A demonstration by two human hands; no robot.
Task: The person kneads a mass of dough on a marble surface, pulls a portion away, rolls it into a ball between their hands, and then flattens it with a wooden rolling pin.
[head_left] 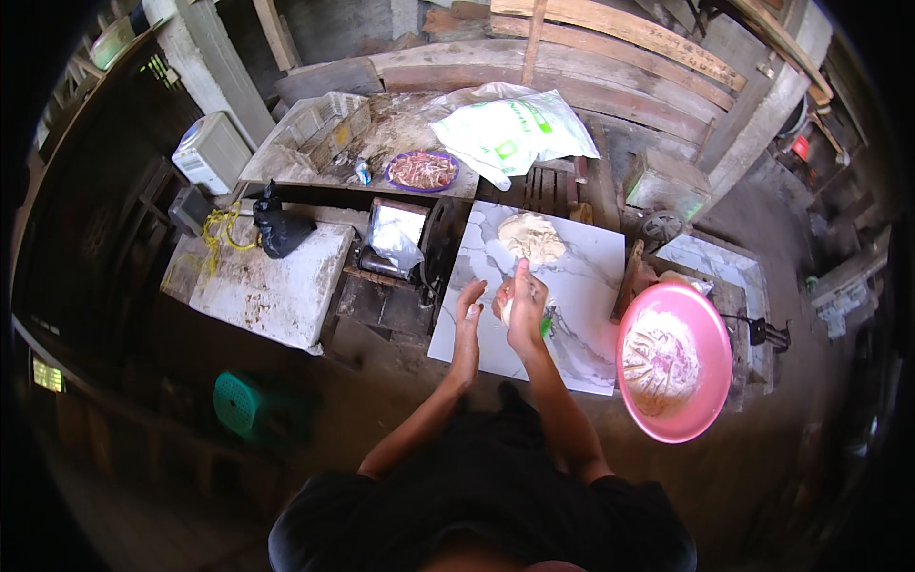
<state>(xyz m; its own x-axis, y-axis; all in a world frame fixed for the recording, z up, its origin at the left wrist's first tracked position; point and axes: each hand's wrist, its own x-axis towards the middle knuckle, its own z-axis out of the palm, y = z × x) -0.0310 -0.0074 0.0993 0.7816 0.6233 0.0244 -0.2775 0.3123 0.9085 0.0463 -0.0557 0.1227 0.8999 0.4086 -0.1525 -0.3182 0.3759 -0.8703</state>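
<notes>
My left hand [466,329] is held above the near left part of a white marbled slab [457,286], fingers stretched out and holding nothing. Facing it is my right hand [525,310], its fingers curled and its thumb pointing away from me. Something whitish shows by the curled fingers, too small and covered to name. Beside the right hand a small bright green thing [546,327] peeks out. A lump of pale dough [531,237] lies on the far part of the slab, beyond both hands.
Right of the slab sits a pink basin [726,367] with floury dough inside. Farther back are a purple-rimmed plate [389,174] of reddish strips and a white-and-green sack [510,133]. A metal machine [394,238], a black plastic bag [280,229] and a green stool [235,402] are at left.
</notes>
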